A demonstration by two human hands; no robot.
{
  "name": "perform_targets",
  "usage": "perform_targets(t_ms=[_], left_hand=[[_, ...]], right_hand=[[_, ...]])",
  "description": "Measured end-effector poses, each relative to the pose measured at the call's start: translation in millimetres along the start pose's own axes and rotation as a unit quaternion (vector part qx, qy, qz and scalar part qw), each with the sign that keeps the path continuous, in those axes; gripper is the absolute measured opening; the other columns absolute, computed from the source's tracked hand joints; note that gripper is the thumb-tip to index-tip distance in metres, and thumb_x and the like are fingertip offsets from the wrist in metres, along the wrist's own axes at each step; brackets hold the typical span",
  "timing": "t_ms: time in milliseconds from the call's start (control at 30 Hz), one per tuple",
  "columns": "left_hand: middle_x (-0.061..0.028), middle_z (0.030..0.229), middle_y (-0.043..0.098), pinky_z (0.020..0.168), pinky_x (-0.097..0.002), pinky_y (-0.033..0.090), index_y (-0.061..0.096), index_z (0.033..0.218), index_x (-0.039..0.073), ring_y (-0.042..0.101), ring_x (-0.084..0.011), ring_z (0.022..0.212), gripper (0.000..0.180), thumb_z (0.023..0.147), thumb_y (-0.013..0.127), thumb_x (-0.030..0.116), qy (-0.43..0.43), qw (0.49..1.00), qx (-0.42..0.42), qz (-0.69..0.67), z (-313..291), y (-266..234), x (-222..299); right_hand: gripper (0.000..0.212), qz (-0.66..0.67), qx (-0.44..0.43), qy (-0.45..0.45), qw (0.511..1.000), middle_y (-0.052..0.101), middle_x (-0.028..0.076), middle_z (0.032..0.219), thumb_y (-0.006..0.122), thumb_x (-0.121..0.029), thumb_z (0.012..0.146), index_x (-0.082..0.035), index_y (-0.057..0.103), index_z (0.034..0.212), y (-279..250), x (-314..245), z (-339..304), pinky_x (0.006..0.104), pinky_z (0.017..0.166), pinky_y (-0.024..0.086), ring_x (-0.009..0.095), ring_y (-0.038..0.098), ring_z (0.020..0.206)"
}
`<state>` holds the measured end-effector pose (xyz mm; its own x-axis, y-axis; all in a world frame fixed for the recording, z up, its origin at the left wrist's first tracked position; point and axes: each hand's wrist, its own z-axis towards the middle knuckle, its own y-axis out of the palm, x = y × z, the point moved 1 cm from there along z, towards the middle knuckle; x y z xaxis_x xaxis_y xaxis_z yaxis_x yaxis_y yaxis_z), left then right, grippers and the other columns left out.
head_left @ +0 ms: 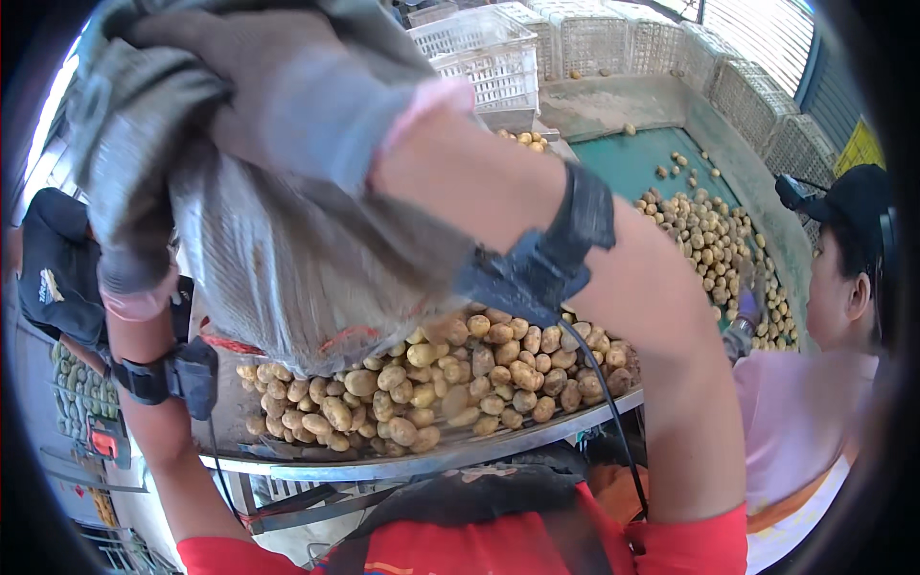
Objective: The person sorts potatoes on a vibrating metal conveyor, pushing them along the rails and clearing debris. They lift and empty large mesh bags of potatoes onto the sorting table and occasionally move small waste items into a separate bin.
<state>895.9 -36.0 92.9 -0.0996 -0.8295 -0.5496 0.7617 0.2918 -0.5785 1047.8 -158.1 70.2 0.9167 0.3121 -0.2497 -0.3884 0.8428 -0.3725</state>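
Observation:
A greyish woven sack [278, 259] is lifted mouth-down over a heap of potatoes [422, 383], its lower rim showing red stitching or cord. In a grey glove with a pink cuff, my right hand [278, 101] grips the bunched upper part of the sack. My left hand [134, 264], gloved the same way, holds the sack's left side; folds of cloth partly hide its fingers. Below the sack's mouth, several potatoes look smeared by motion. The heap spreads across a metal-edged sorting table [355, 470] in front of me.
Beyond the table, more potatoes [709, 240] lie on a green sloping surface [613, 163]. A co-worker [815, 402] in a dark cap stands at the right, another person [57, 259] at the left. White plastic crates [489, 67] line the back.

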Motion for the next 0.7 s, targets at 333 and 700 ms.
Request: perform_targets(t_ms=[333,700], left_hand=[[-0.012,0.134,0.048,0.113,-0.0435,0.034,0.048,0.128,0.004,0.046,-0.0283,0.128,0.038,0.092,0.057,0.012,-0.224,0.972,0.076,-0.01,-122,-81,-14],[-0.0113,0.157,0.033,0.12,-0.0423,0.026,0.029,0.153,0.004,0.033,-0.0268,0.143,0.058,0.102,0.051,0.02,-0.495,0.825,0.212,-0.169,-264,-127,3]], right_hand=[[0.139,-0.163,-0.019,0.151,0.975,0.026,0.027,0.157,0.084,-0.064,0.06,-0.005,0.002,0.156,41,12,-70,0.0504,0.119,0.024,0.043,0.027,0.146],[0.032,0.149,0.032,0.237,0.96,0.069,0.012,0.12,0.062,-0.023,0.088,-0.012,0.069,0.117,59,21,-28,0.0372,0.092,0.052,0.027,0.065,0.114]])
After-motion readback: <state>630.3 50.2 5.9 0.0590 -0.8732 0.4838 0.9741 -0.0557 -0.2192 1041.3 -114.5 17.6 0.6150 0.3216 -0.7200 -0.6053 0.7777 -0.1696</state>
